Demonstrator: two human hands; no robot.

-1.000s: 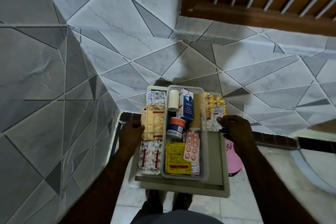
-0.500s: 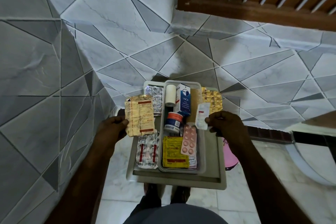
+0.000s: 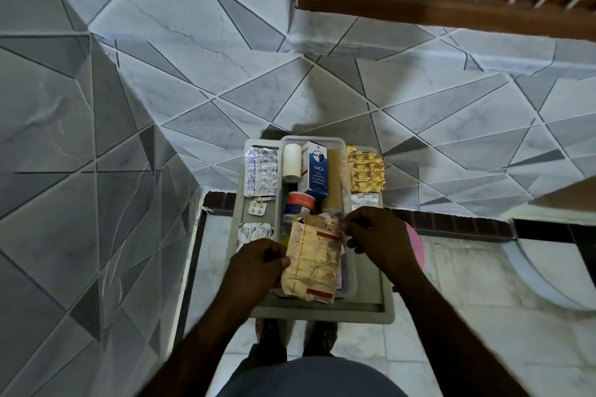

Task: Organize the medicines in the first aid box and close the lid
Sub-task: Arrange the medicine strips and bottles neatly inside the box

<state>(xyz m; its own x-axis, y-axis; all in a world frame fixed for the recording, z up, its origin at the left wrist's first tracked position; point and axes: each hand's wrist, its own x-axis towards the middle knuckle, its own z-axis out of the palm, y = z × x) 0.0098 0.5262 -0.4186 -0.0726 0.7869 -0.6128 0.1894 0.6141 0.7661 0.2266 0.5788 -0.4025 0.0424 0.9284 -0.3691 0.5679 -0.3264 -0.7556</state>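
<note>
A clear plastic first aid box (image 3: 350,280) sits on a grey tray (image 3: 371,309). Inside it are a white tape roll (image 3: 292,159), a blue and white carton (image 3: 316,167), a red-lidded jar (image 3: 300,201) and a tan bandage roll (image 3: 335,177). My left hand (image 3: 258,263) pinches the left edge of a cream tablet strip with red bars (image 3: 314,259), held over the near half of the box. My right hand (image 3: 375,234) pinches that strip's top right corner together with something small that I cannot make out.
On the tray left of the box lie a silver strip (image 3: 261,171), a small blister piece (image 3: 257,208) and another silver strip (image 3: 254,232). A gold strip (image 3: 366,167) lies on the right. A pink object (image 3: 417,245) sits behind my right hand. Tiled walls stand behind and to the left.
My left hand carried the cream strip from the tray's left side to over the box. My right hand came in from the right and now pinches the strip's top corner.
</note>
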